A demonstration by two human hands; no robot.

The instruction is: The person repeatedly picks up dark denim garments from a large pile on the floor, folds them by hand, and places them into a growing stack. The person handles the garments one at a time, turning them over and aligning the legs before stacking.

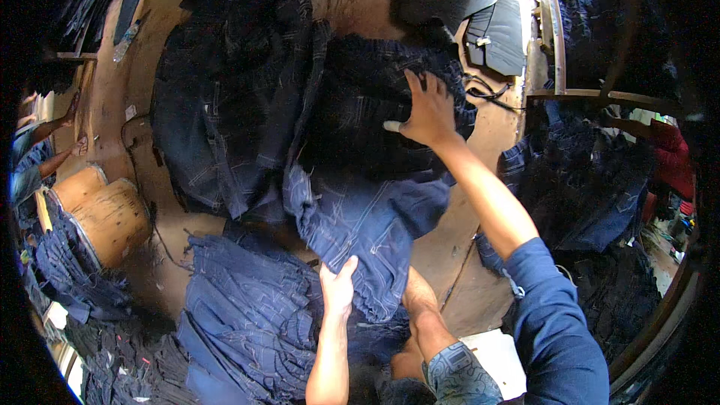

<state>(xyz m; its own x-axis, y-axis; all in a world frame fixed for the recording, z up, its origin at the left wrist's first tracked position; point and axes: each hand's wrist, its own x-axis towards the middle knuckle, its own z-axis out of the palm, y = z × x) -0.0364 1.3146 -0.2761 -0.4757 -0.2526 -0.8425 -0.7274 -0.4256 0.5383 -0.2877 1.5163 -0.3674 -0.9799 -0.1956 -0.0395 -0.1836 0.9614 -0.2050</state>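
Observation:
My left hand point(337, 289) pinches the near edge of a blue denim garment point(367, 217), thumb on top and the other fingers hidden under the cloth. Pale stitching and a gathered edge show on this garment. Its far end lies against a stack of darker denim point(345, 131). Over that stack, my right hand point(433, 111) is spread with its fingers apart, and its thumb has a white wrapping at the tip. To the left of the stack is a large heap of dark denim garments point(217, 120). Nearer me, a pile of bluer gathered denim point(240, 300) lies left of my left forearm.
A worn wooden stool point(116, 221) stands at the left, near another person's limbs point(64, 142). A clear bottle point(126, 39) is at the far left. Black flat panels point(495, 37) and cables lie at the far right. More denim heaps point(577, 180) crowd the right side.

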